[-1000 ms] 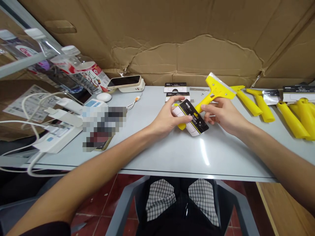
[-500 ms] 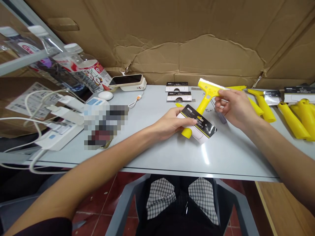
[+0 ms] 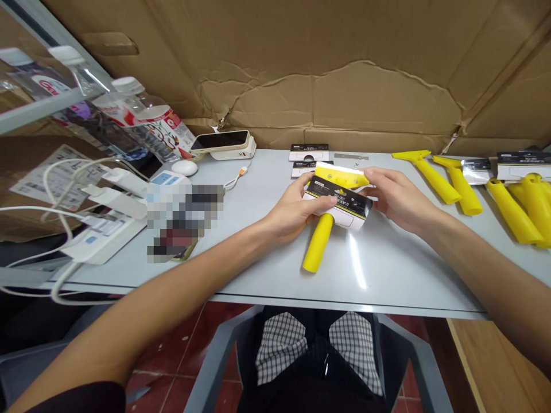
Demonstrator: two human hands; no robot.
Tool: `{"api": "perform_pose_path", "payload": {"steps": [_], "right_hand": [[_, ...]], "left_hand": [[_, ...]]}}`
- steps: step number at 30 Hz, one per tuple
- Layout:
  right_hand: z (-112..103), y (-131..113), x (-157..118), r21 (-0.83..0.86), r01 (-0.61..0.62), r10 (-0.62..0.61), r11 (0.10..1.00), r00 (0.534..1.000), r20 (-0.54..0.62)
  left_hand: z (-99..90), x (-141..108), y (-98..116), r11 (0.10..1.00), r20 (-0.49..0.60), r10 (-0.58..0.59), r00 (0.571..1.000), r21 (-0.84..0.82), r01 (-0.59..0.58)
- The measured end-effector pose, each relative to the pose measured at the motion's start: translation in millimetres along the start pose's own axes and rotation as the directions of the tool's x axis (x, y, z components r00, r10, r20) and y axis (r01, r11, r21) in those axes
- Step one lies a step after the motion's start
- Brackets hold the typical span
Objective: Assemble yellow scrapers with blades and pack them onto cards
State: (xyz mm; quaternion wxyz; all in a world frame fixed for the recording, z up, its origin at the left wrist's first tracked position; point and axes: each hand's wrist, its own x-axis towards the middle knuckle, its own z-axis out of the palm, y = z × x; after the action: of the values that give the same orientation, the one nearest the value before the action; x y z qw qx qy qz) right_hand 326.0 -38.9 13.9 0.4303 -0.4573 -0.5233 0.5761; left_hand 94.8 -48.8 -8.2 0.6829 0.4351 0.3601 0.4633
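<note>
My left hand (image 3: 287, 211) is closed on a black-and-white printed packaging card (image 3: 350, 202), its thumb pressed on the front. Behind this card lies a yellow scraper (image 3: 317, 246), whose handle sticks out below and whose wide head with a bright blade edge shows above. My right hand (image 3: 398, 198) pinches the right end of the scraper's head; its lower fingers are partly hidden by the card. More printed cards (image 3: 307, 152) lie just beyond my left hand. A thin metal blade (image 3: 350, 156) and a small screw rest on the table near them.
Several loose yellow scrapers (image 3: 434, 178) lie on the right of the table (image 3: 258, 269), with a carded one (image 3: 523, 166) behind. At left are a power strip (image 3: 103, 241) with cables, a partly blurred phone (image 3: 185, 223), another phone (image 3: 221, 140) and bottles (image 3: 166, 123).
The scraper has turned and slid down-left behind the card, so its head now sits just above the card. My right hand moved left and slightly down with it.
</note>
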Motion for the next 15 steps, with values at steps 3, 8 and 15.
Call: {"api": "perform_pose_path", "payload": {"steps": [3,8,15], "right_hand": [[6,-2,-4,0.192,-0.085,0.073,0.978,0.995,0.068],[15,4,-14,0.149,-0.178,0.099,0.973,0.899,0.426],[34,12,-23,-0.058,-0.155,0.164,0.986,0.954,0.249]], "left_hand": [[-0.8,4,1,0.994,-0.088,0.109,0.99,-0.023,-0.111],[-4.3,11,1,0.961,-0.238,0.251,0.938,-0.058,-0.272],[0.7,5,-3,0.97,-0.182,0.218,0.959,-0.066,-0.234]]}}
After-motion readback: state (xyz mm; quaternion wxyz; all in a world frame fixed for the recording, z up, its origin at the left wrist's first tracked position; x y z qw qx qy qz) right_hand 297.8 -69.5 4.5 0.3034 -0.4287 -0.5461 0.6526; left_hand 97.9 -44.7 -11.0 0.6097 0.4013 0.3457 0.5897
